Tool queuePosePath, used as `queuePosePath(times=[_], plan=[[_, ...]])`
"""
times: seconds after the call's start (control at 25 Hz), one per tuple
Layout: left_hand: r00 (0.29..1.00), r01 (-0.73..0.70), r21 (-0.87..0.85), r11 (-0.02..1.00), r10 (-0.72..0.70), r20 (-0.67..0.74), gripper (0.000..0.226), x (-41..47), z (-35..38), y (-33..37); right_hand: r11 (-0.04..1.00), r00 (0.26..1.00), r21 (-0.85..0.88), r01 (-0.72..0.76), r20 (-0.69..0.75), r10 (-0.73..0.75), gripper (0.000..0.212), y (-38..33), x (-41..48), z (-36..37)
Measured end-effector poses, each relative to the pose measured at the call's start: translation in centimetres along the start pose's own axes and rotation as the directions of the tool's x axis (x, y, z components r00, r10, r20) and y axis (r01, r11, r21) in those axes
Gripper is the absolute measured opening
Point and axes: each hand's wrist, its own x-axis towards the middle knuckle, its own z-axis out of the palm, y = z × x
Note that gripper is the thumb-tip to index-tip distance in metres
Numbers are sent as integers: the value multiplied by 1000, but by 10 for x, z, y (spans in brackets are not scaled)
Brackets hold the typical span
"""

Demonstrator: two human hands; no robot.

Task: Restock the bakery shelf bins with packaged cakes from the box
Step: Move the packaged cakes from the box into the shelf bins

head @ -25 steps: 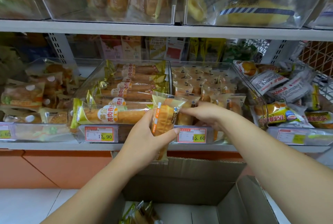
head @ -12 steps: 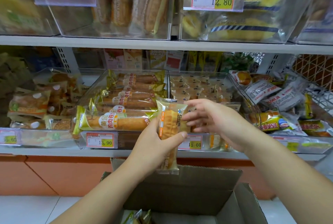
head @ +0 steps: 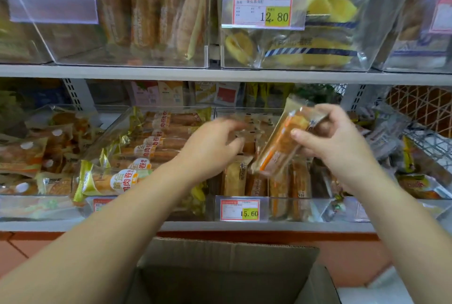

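shelving of white boards [head: 220,74] is seen across the whole view, and each level is lined with clear plastic bins of wrapped baked goods. on the lower level, a middle bin [head: 288,208] is marked by a price tag [head: 239,210] reading 15.60, and a row of wrapped cakes [head: 236,176] is stood upright behind its front wall. a packaged cake [head: 281,147] is held above this bin, tilted with its upper end leaning right, and is gripped near that upper end by the right hand [head: 335,147], with the thumb laid across the wrapper's front and the fingers curled behind it. the left hand [head: 210,149] is blurred; its fingers are loosely bent and spread, nothing is held in it, and it is placed just left of the cake, over the edge shared with the neighbouring bin. that bin is filled with long rolls in yellow wrappers [head: 117,181]. on the upper level, a second tag [head: 263,9] reading 12.80 is fixed to a bin of yellow cakes. a cardboard box [head: 227,262] is seen open below the shelf, between the forearms; its contents are hidden.
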Motion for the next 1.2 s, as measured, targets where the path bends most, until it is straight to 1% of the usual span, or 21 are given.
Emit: queuePosePath(times=[0.08, 0.16, 0.24, 0.36, 0.44, 0.48, 0.56, 0.6, 0.68, 0.8, 0.88, 0.96, 1.0, 1.12, 1.2], plan=[[985, -78, 101, 992, 61, 162, 42, 27, 18, -2, 978, 993, -204, -49, 97, 70, 47, 15, -2, 9], [952, -109, 136, 985, 64, 300, 44, 50, 35, 0, 918, 974, -394, -47, 184, 128, 50, 25, -3, 16], [934, -143, 209, 967, 62, 352, 47, 65, 48, 4, 889, 964, -455, -57, 207, 168, 50, 30, -3, 20], [924, -193, 298, 935, 71, 376, 53, 77, 54, 1, 874, 952, -482, -67, 231, 201, 46, 41, 1, 24], [937, -194, 298, 934, 87, 337, 49, 80, 56, -8, 888, 940, -454, -66, 271, 209, 40, 43, 2, 27], [949, -164, 267, 950, 77, 307, 41, 81, 55, -13, 882, 932, -468, -60, 289, 217, 41, 44, 2, 29], [960, -62, 146, 987, 19, 279, 25, 81, 52, -21, 840, 934, -540, -49, 274, 231, 46, 47, 8, 32], [961, -20, 107, 994, -10, 277, 22, 81, 50, -24, 832, 939, -550, -72, 245, 243, 48, 49, 12, 32], [963, 18, 72, 997, -37, 265, 20, 80, 46, -28, 860, 931, -482, -167, 210, 298, 46, 52, 21, 33], [972, 33, 77, 997, -50, 231, 19, 79, 47, -30, 897, 885, -326, -299, 258, 389, 39, 54, 27, 32], [975, 65, 77, 995, -80, 205, 19, 80, 51, -31, 887, 869, -321, -333, 261, 421, 46, 58, 29, 35], [977, 110, 54, 992, -118, 175, 19, 81, 52, -31, 866, 866, -378, -328, 245, 435, 59, 64, 31, 40], [977, 126, 45, 991, -132, 170, 18, 81, 52, -32, 855, 872, -420, -303, 240, 427, 62, 67, 32, 43], [966, 119, 4, 993, -117, 230, 22, 78, 46, -33, 812, 913, -549, -198, 199, 356, 64, 70, 29, 50], [952, 100, -28, 995, -87, 294, 37, 70, 42, -32, 804, 941, -579, -139, 174, 289, 57, 70, 23, 55]])
